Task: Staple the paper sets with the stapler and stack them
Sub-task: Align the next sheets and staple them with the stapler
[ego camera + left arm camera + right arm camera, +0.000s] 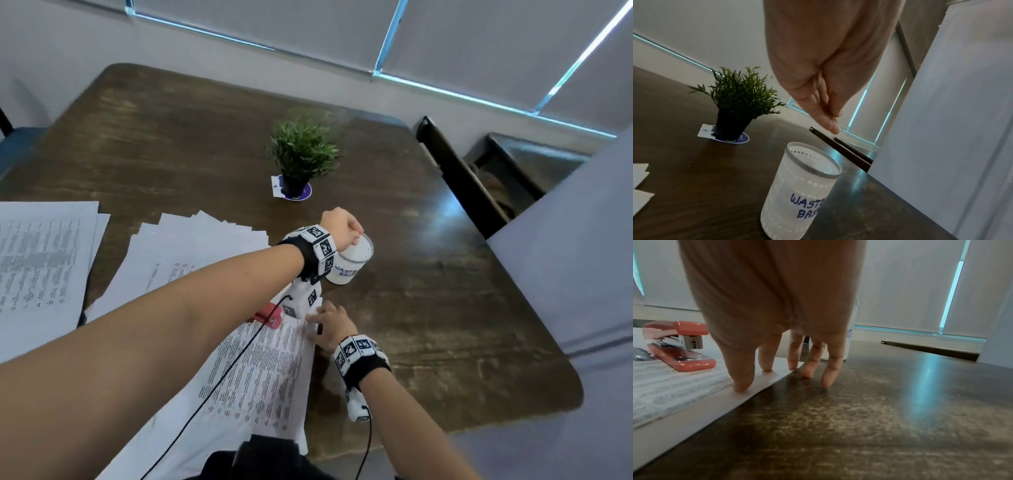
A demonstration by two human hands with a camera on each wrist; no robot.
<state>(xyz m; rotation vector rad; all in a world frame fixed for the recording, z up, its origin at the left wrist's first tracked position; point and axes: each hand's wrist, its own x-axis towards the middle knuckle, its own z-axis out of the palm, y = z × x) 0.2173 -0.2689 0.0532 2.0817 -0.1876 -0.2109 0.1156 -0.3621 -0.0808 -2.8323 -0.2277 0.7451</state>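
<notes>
a coral-red stapler (pixel 679 345) sits closed on the top corner of a printed paper set (pixel 260 370), its metal-lined base flat on the sheet and its nose toward the sheet's corner. the set, white pages dense with small black text, lies flat near the table's front edge, one long edge running along bare wood. beyond it to the left, a fan of loose white sheets (pixel 191 246) spreads unevenly, corners splayed apart. further left, a separate pile of printed pages (pixel 41 260) lies flat, its text facing up, a few sheets poking out beneath its right side.
</notes>
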